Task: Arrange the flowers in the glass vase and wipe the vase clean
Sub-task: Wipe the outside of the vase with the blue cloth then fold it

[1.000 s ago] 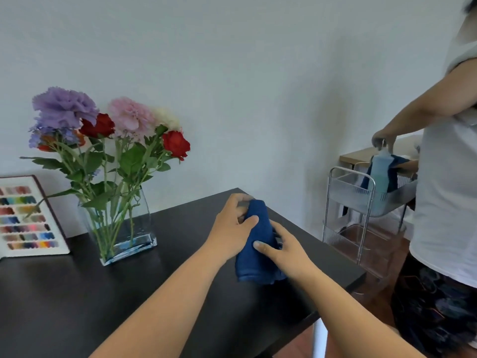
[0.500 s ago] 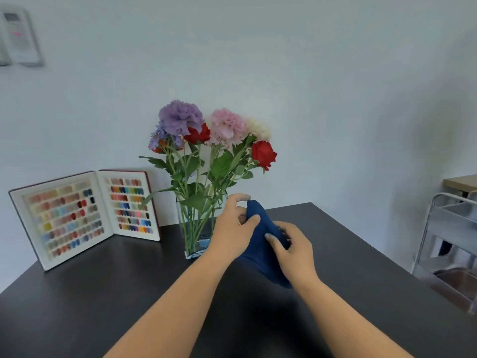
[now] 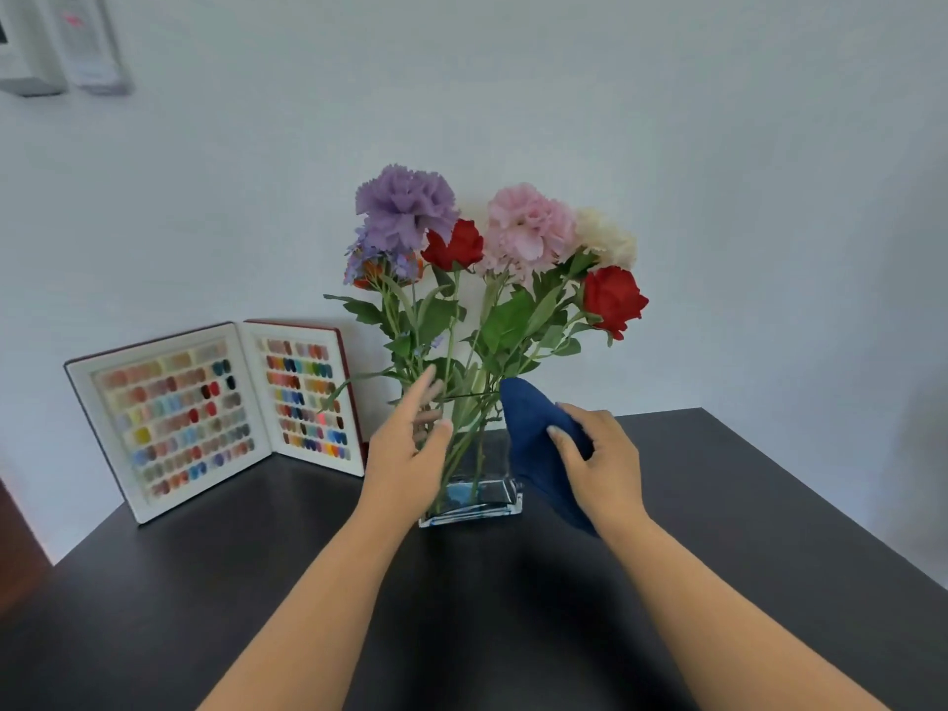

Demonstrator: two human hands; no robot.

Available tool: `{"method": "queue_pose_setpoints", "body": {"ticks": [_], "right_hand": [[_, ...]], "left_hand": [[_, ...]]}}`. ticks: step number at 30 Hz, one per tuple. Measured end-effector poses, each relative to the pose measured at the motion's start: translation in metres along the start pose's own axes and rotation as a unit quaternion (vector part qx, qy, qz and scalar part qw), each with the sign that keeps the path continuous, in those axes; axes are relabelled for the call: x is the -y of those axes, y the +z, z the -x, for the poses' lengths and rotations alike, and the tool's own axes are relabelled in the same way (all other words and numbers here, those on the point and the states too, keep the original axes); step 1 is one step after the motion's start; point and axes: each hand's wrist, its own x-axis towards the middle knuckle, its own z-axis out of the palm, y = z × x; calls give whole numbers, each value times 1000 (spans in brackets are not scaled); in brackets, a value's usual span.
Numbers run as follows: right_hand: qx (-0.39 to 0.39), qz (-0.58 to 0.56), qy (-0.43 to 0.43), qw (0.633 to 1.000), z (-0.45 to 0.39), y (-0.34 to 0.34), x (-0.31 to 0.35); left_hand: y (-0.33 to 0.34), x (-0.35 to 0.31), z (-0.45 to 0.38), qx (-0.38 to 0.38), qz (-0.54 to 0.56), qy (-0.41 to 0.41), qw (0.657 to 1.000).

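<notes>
Glass vase (image 3: 477, 484) stands upright on the black table (image 3: 256, 582) near the wall, holding the flowers (image 3: 492, 248). Left hand (image 3: 405, 454) is at the vase's left side, fingers (image 3: 426, 387) spread and gripping nothing. Right hand (image 3: 600, 464) has its fingers closed on a blue cloth (image 3: 533, 438) against the vase's right side. 1 open colour sample book (image 3: 215, 413) stands at the left

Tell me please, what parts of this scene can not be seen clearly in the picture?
Head view only:
- Left wall of the glass vase: hidden behind the left hand.
- Its right wall: covered by the blue cloth in the right hand.
- Water level: not readable through stems and glare.
- Colour sample book: swatch labels too small.
- Wall device: cut off by the top-left edge.
</notes>
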Motion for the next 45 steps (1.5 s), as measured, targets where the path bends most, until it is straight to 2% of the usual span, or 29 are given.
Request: {"method": "queue_pose_setpoints", "body": {"ticks": [3,6,8,10,15,18,22,25,30,32,38,42,45], "right_hand": [[-11,38,-70,997,-6,0,7],[-45,68,-186,979,-2,-4,14],[-69,108,-228,965,6,-5,14],[-27,111,-247,962,-8,59,-9],[-35,164,-281,945,-9,55,-10],[9,181,-321,930,-6,60,-9],[111,257,-410,868,9,62,-13],[127,288,-420,851,6,56,-9],[16,221,-340,914,-17,53,18],[4,215,-323,922,-21,59,34],[47,252,-368,894,-4,87,46],[132,319,-411,844,16,91,36],[136,326,-406,843,13,79,34]], "left_hand": [[-10,3,-4,-42,-16,46,998],[-16,7,2,-72,-42,87,993],[-17,10,7,-67,-72,108,989],[-21,71,-12,-58,-116,44,991],[-17,68,-12,-51,-172,95,979],[-19,70,-17,-64,-171,88,979],[-18,69,-16,-47,-167,99,980],[-16,71,-13,-27,-160,100,982],[-21,78,-19,-31,-113,98,988],[-23,78,-21,-23,-98,95,990],[-33,76,-20,-9,-83,84,993],[-39,72,-22,10,-79,68,995],[-44,73,-23,26,-70,63,995]]}}
